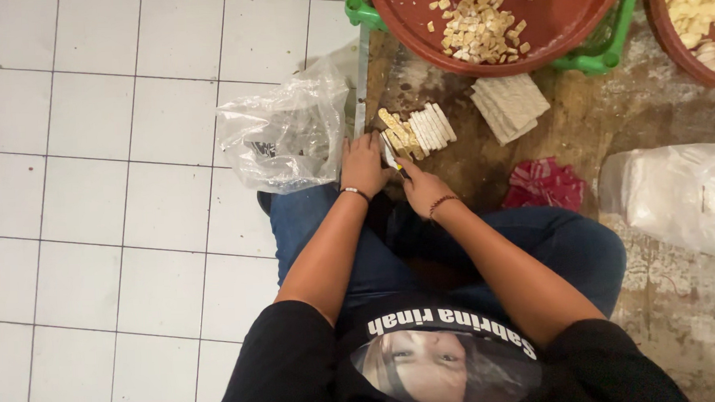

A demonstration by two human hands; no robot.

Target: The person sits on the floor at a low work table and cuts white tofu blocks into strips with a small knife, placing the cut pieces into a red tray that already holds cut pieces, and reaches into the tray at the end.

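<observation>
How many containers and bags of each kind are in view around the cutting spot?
Round red plastic basins: 2 (one with diced pieces, one at the right edge)
Clear plastic bags: 2 (crumpled one by the left hand, one at the right)
Green plastic crate: 1
Total: 5

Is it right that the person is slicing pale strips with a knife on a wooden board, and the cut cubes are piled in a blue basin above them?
Not quite: the basin is red, not blue, as the head view shows. The rest holds: the right hand holds a knife at the pale strips on the wooden board, the left hand steadies them, and cut cubes lie in that basin.
</observation>
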